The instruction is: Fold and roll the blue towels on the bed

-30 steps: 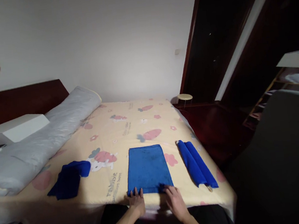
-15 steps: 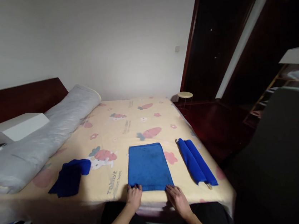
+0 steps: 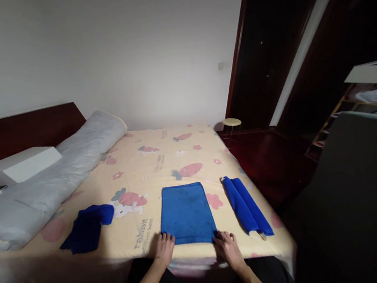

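Observation:
A blue cloth [image 3: 187, 212] lies flat as a rectangle near the front edge of the bed. At its near left corner my left hand [image 3: 164, 247] has its fingers curled onto the edge. My right hand [image 3: 228, 247] pinches the near right corner, thumb and fingers close together. To the right, two rolled blue cloths [image 3: 246, 205] lie side by side, close to the bed's right edge. A crumpled darker blue cloth [image 3: 88, 226] rests to the left, apart from both hands.
The bed has a yellow sheet [image 3: 163, 162] printed with rabbits and carrots. Along its left side runs a long grey bedding roll [image 3: 75, 159] with a white box [image 3: 24, 165] beside it. A stool [image 3: 231, 122] stands beyond, and a dark grey panel [image 3: 354, 195] rises at the right.
My right hand has shifted slightly right to the cloth's corner, and my left hand slightly left. The flat cloth stays in place on the bed; the view has tilted a little.

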The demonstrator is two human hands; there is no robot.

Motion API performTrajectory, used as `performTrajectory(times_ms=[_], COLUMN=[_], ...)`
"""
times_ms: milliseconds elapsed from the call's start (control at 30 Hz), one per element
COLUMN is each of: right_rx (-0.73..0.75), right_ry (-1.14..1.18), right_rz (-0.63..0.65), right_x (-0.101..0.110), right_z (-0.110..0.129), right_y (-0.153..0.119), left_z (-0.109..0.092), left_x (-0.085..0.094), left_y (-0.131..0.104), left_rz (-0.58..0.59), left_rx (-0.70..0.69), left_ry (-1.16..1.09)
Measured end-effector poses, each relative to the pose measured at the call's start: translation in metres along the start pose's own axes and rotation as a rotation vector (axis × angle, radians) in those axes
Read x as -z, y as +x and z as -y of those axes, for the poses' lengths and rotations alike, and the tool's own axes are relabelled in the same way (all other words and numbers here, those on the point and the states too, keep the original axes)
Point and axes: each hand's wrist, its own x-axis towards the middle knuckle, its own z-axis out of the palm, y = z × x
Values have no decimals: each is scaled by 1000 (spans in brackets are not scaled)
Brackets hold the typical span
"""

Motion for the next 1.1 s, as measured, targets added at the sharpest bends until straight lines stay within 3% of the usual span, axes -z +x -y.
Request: performTrajectory(times_ms=[367,633,833,1100], right_rx=[51,79,-14,-227], right_ry=[9,-7,78,181], right_rz=[13,-19,10,296], right_x=[3,2,11,24], right_z=[-9,-10,-6,-32], right_y=[-2,-6,6,22], left_z=[39,42,45,50], left_x=[11,6,12,21], left_y=[-5,-2,0,4], left_rz=[-31,-57,-64,45], left_rx=[-89,-70,-56,-54], left_ry=[-74,-89,-133,-245])
